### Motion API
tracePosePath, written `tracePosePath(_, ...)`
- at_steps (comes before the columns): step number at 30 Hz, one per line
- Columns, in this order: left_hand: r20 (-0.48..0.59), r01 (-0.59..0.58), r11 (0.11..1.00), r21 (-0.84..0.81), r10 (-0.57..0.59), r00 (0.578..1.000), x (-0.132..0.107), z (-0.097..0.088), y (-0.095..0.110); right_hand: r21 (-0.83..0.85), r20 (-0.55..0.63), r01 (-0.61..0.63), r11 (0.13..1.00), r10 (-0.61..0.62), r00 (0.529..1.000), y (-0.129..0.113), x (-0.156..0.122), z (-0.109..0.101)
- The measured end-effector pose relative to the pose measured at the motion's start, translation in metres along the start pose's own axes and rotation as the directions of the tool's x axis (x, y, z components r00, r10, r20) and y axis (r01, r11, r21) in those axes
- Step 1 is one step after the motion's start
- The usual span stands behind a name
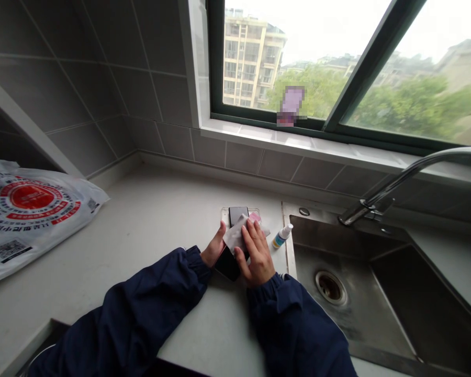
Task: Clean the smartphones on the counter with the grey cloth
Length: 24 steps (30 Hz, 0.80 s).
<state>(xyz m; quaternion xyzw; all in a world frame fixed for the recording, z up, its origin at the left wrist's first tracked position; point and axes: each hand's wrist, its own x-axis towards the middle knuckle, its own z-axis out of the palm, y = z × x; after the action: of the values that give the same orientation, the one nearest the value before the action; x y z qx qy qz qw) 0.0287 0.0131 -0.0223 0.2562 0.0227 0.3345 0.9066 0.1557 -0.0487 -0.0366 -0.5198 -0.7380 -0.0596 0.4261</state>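
My left hand [214, 248] grips the side of a dark-screened phone [226, 266], thumb pointing up. My right hand [258, 256] presses a light grey wiping cloth [235, 234] against the phone, covering its middle. Just beyond the cloth a grey, black-edged rectangle [238, 215] shows; I cannot tell whether it belongs to the same phone. Around it lies what looks like a clear phone case [224, 214], and a small pink item [255, 216] peeks out behind my right fingers. A small spray bottle [282, 236] with a white cap stands right of my right hand.
To the right is a steel sink [349, 314] with a drain [330, 287] and a curved tap [396, 180]. A white plastic bag [35, 209] with red print lies on the pale counter [149, 220] at left. A window [322, 63] is above the back wall.
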Motion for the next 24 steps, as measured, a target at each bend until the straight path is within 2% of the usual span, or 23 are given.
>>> tracePosePath(5,-0.035,0.015,0.999,-0.034,-0.016,0.999,-0.001,0.002,0.0,0.021,0.002,0.02,1.0,-0.02,1.0,0.0,0.002,-0.002)
tracePosePath(12,-0.25,0.049,0.993,-0.104,-0.074,0.966,-0.006,0.002,0.005,0.144,0.071,0.135,0.98,-0.146,0.987,-0.009,0.003,-0.006)
tracePosePath(19,-0.309,0.132,0.982,-0.132,-0.168,0.936,-0.007,0.008,0.017,0.224,0.148,0.207,0.952,-0.243,0.959,-0.024,0.004,-0.01)
tracePosePath(24,-0.336,0.187,0.977,-0.103,-0.211,0.918,-0.008,0.002,0.024,0.278,0.16,0.246,0.929,-0.297,0.941,-0.028,0.004,-0.014)
